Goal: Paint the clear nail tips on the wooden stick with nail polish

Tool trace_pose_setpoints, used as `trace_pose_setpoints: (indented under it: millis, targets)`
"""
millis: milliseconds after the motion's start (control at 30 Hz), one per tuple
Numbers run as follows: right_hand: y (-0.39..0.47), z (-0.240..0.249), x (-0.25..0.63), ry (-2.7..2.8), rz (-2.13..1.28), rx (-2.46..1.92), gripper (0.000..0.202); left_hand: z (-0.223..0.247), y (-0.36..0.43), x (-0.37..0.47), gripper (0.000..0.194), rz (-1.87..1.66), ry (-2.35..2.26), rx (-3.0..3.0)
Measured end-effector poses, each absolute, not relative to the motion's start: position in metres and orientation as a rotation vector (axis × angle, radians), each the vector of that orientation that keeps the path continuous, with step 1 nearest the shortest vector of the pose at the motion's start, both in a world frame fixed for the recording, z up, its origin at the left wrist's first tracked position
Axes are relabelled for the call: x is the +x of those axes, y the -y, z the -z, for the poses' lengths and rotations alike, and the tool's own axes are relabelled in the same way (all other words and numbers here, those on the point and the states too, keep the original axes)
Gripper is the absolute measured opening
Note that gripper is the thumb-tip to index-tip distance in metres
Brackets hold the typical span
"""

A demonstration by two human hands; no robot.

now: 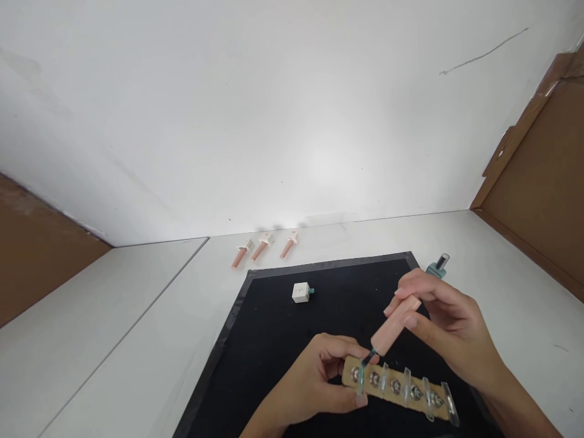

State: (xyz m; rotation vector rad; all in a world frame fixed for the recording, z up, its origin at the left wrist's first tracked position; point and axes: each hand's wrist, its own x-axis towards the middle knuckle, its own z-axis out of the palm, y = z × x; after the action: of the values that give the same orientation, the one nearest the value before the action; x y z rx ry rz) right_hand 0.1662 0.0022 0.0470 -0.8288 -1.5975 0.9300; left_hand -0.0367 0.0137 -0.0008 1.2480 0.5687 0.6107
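Head view: my right hand (449, 322) pinches a pink cap (395, 326), thumb against fingers, its brush (367, 358) at the green-coated nail tip (360, 381) on the tan strip (396, 396). My left hand (317, 383) pinches that strip's end. White bottle (300, 292) lies on black mat (337, 316); white table (150, 316), white wall (274, 109), brown panel (538, 176) right.

Three pink-capped bottles (263, 245) near white wall (274, 121), teal bottle (436, 269), brown right-hand panel (542, 182), perhaps cardboard

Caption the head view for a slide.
Left hand holds a tan strip bearing clear nail tips; right hand angles a pink-handled brush at the green-tinted tip.
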Motion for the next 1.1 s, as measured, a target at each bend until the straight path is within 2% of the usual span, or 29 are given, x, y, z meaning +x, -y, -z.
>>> trace_pose_setpoints:
  millis: [133,300,533,733,933,1100]
  targets:
    - [-0.002,-0.048,0.165,1.646,-0.962,-0.802,0.021,0.0,-0.014,-0.036,0.025,-0.594,-0.567,1.247]
    - [-0.002,-0.043,0.166,1.528,-0.876,-0.976,0.017,0.006,-0.011,-0.038,0.032,-0.619,-0.536,1.225]
    - [-0.002,-0.049,0.164,1.669,-0.998,-0.766,0.022,-0.006,-0.015,-0.034,0.025,-0.577,-0.602,1.273]
    - [-0.003,-0.044,0.166,1.559,-0.843,-0.989,0.017,0.001,-0.011,-0.036,0.029,-0.576,-0.607,1.266]
    - [-0.002,-0.048,0.165,1.712,-0.911,-0.788,0.023,-0.005,-0.015,-0.032,0.026,-0.535,-0.663,1.304]
    - [-0.003,-0.051,0.164,1.731,-0.882,-0.841,0.019,-0.007,-0.014,-0.03,0.025,-0.525,-0.666,1.326]
